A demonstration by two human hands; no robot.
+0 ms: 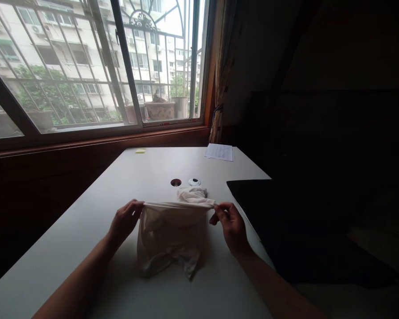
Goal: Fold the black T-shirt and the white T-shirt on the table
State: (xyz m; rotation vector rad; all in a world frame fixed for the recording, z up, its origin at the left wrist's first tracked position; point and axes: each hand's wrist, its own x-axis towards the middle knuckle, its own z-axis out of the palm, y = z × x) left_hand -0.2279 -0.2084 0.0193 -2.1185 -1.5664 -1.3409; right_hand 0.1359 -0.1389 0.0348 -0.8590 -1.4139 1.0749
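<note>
A pale, thin cloth garment hangs stretched between my two hands above the white table. My left hand pinches its upper left corner. At the upper right corner, my right hand grips the fabric between thumb and fingers. The top edge is pulled nearly straight, while the lower part droops in loose folds toward the tabletop. Behind that edge, a bunched part of the same pale fabric lies on the table. What kind of garment it is, I cannot tell.
On the white table are a round hole and a white ring-shaped piece. Papers and a yellow sticky note lie at the far edge. A dark flat object covers the right side. A barred window stands behind.
</note>
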